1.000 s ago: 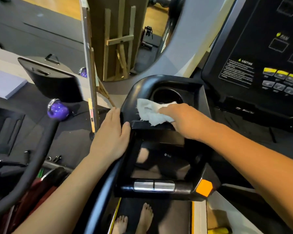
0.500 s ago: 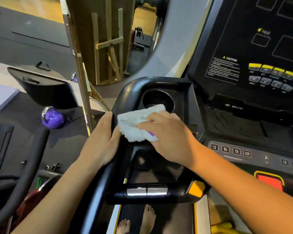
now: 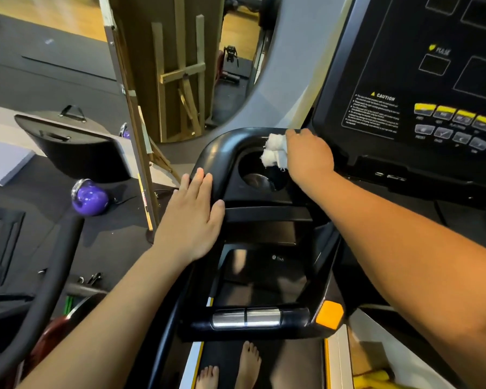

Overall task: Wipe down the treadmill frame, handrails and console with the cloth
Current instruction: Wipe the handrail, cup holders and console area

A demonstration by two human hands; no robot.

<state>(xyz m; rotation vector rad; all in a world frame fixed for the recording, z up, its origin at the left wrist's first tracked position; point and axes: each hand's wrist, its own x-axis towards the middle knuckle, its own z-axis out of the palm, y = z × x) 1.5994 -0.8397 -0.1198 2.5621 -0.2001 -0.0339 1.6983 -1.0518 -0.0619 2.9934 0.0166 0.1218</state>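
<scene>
- The right hand (image 3: 309, 155) is in the upper middle of the frame, and its fingers are clenched around a white cloth (image 3: 275, 153).
- The cloth is bunched, and it presses on the far right rim of the round cup holder (image 3: 257, 175), just left of the console (image 3: 421, 80).
- The cup holder sits in a black glossy tray (image 3: 227, 153), and part of its metal bottom shows below the cloth.
- The left hand (image 3: 190, 220) lies flat in the centre of the frame, on the left edge of the tray where the handrail (image 3: 163, 332) begins. Its fingers are released and stretched out, with the thumb resting on the crossbar (image 3: 267, 214); they grasp nothing.
- The console fills the upper right of the frame; it is dark, with a caution label and rows of yellow and grey buttons.
- Lower in the frame a bar carries two silver plates (image 3: 246, 318) and an orange button (image 3: 329, 315) at its right end.
- Two bare feet (image 3: 236, 372) stand on the belt at the bottom centre.
- At the left of the frame a purple kettlebell (image 3: 89, 197) sits on the dark floor.
</scene>
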